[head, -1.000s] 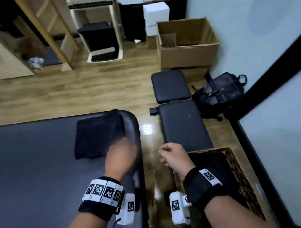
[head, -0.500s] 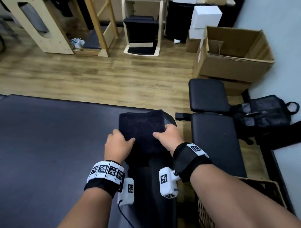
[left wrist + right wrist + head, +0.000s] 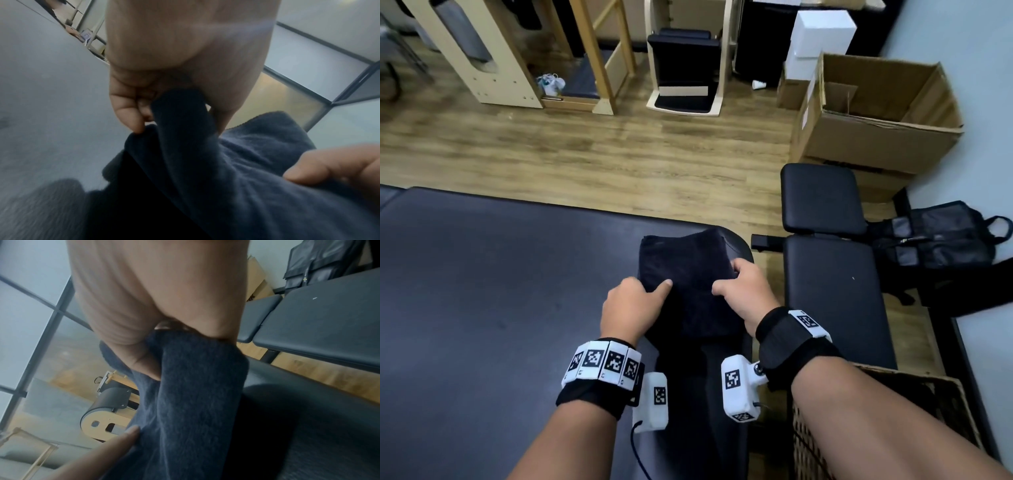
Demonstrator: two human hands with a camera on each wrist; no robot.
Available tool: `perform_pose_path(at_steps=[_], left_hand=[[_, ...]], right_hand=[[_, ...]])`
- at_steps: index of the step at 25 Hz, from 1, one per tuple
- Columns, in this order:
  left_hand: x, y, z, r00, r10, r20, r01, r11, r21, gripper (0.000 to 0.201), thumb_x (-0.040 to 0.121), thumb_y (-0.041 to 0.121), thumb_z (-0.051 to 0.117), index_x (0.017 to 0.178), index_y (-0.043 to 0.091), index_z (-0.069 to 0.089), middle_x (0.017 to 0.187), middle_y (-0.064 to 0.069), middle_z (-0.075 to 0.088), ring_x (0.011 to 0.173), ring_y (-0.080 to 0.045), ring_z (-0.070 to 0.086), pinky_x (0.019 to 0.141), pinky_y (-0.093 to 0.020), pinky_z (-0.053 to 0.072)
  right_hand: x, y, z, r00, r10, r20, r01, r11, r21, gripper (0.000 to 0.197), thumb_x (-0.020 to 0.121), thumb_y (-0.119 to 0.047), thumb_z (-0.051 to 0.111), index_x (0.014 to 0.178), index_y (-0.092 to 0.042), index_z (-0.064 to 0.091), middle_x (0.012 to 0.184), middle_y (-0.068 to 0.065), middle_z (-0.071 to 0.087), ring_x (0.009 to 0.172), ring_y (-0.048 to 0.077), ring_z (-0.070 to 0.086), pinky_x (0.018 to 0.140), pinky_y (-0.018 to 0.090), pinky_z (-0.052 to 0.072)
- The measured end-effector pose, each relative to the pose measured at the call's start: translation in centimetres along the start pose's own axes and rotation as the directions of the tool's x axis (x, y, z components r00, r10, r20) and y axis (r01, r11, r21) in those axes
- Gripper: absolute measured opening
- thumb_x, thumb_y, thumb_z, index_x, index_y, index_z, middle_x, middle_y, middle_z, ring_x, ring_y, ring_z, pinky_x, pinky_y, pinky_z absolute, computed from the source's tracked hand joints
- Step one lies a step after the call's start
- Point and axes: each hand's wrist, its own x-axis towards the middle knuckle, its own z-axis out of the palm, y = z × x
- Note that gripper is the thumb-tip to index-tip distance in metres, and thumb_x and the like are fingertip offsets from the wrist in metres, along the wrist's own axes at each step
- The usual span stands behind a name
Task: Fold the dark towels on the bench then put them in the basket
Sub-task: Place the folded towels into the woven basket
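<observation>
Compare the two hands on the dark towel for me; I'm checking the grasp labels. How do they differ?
The left hand holds the dark towel at its left edge, the right hand at its right edge. The left hand's thumb lies straight on top of the cloth; the right hand's thumb bends over it. The right hand sits slightly farther up the towel than the left hand. Both pinch a fold of cloth, as the wrist views show.

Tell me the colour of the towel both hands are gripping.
Dark navy blue towel, plain, no pattern; the right wrist view shows it best.
</observation>
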Motion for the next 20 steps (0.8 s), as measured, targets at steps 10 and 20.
perform_pose_path(at_steps=[10,20], left_hand=[[-9.3,4.6,7.2,0.949,0.200,0.243,-0.165,0.974,-0.156,0.022,0.078,0.032,0.077,0.091,0.019,0.065,0.087,0.004,0.071,0.086,-0.018,0.068,0.080,-0.036,0.056],[-19.4,13.0,27.1,0.528,0.404,0.747,-0.675,0.733,0.081,0.041,0.084,0.018,0.068,0.124,0.022,0.059,0.120,-0.002,0.066,0.113,-0.022,0.060,0.096,-0.029,0.046]], right_hand=[[-7.4,9.9,-10.1,0.989,0.105,-0.103,-0.071,0.955,0.288,0.022,0.084,-0.008,0.071,0.103,-0.018,0.072,0.098,0.002,0.078,0.094,0.020,0.074,0.087,0.043,0.060],[-17.1,28.6,-22.0,0.721,0.621,-0.308,-0.288,0.673,0.682,0.027,0.089,-0.009,0.068,0.114,-0.016,0.066,0.104,0.006,0.073,0.095,0.028,0.069,0.089,0.049,0.058]])
